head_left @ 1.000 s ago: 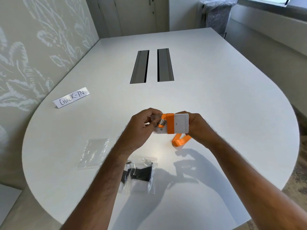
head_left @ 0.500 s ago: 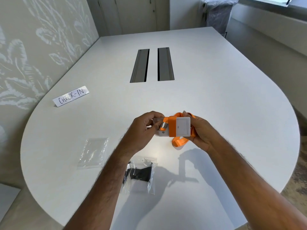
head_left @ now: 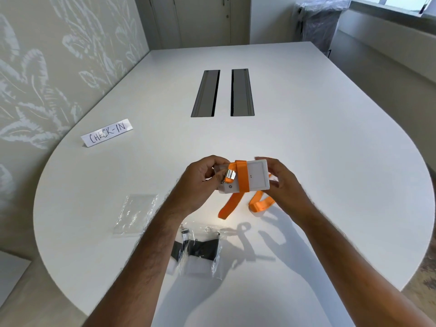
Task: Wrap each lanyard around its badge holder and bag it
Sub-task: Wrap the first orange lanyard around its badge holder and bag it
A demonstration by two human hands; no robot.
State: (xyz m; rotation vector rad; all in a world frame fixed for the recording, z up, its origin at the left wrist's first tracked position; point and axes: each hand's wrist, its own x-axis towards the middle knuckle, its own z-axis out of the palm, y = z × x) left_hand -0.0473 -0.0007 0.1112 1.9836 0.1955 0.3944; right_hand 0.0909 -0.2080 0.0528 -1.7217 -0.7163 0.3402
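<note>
Just above the white surface [head_left: 306, 142], the left hand [head_left: 200, 182] pinches the clip end of the badge holder [head_left: 256, 177], and the right hand [head_left: 286, 185] grips its opposite edge. An orange lanyard [head_left: 243, 179] bands the holder once, its loose ends hanging below. Nearer the person than the holder lies a filled bag [head_left: 200, 253]; left of that, an empty clear bag [head_left: 135, 214].

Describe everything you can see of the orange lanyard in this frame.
The orange lanyard is a flat fabric-looking strap with a shiny metal clip. One band is wound across the white badge holder, held above the table between the left hand and right hand. The rest hangs loose below in two slack loops. Both hands grip the holder at its ends.
</note>
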